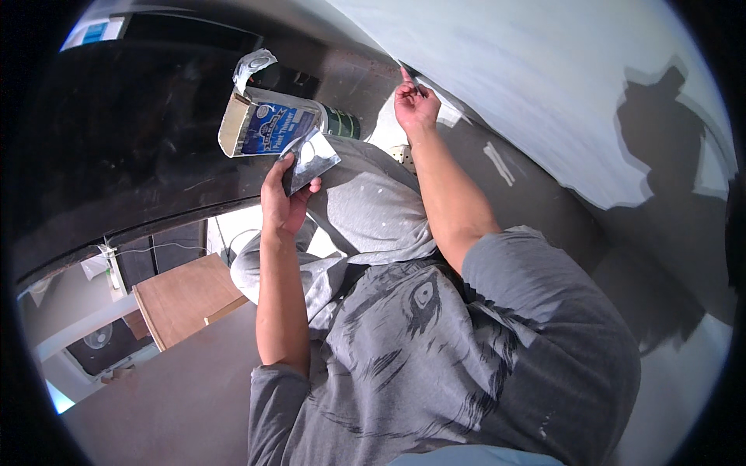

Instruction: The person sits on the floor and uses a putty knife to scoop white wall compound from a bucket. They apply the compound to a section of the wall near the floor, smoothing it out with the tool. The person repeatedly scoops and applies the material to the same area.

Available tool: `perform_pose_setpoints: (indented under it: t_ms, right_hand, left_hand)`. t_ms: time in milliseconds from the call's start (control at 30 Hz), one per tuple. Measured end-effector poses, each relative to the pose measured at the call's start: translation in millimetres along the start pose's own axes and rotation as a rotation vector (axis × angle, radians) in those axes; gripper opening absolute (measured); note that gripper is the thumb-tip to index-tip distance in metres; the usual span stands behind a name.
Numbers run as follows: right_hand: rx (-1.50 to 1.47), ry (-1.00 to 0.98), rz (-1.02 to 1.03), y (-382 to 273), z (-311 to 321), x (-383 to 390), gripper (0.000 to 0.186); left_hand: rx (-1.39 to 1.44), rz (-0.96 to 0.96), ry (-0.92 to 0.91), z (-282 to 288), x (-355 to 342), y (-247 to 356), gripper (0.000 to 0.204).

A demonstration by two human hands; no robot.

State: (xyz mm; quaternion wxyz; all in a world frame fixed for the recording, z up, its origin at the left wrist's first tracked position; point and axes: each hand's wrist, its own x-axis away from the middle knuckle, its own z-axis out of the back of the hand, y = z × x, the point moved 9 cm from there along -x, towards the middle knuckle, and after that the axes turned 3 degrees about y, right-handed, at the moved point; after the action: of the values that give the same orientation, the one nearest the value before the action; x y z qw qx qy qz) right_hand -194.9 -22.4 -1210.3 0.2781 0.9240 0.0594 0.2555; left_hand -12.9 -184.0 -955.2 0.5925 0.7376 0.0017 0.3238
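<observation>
1. Grey short-sleeved cloth T-shirt (458, 342), its front carrying a black brush-stroke print (423, 295) that includes an eye.
2. Plain grey short sleeves (513, 264), loosely cut.
3. Pale grey soft cloth trousers (377, 210), flecked with small white spots.

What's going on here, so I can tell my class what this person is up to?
A person is holding a flat metal plate with whitish stuff on it in the left hand. The right hand is raised at the edge of a white wall; it seems to have something thin and dark in its fingers, too small to make out. A blue can is just beyond the plate.
</observation>
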Motion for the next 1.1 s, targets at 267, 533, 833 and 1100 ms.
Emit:
perform_pose_setpoints:
  t_ms: [267, 533, 833, 1100]
  right_hand:
    - [-0.022, 0.109, 0.100, -67, -8, 56, 0.026]
    - [0.015, 0.047, 0.289, -133, 22, 104, 0.041]
    - [0.148, 0.123, -0.028, 25, 26, 18, 0.052]
    - [0.192, 0.075, 0.040, 30, -3, 21, 0.050]
  left_hand:
    - [0.027, -0.017, -0.042, 6, 2, -2, 0.021]
    - [-0.001, 0.002, -0.105, 0, 3, 0, 0.028]
    - [0.050, -0.016, -0.013, 1, 5, 1, 0.026]
    - [0.061, -0.002, -0.004, 12, 4, -4, 0.026]
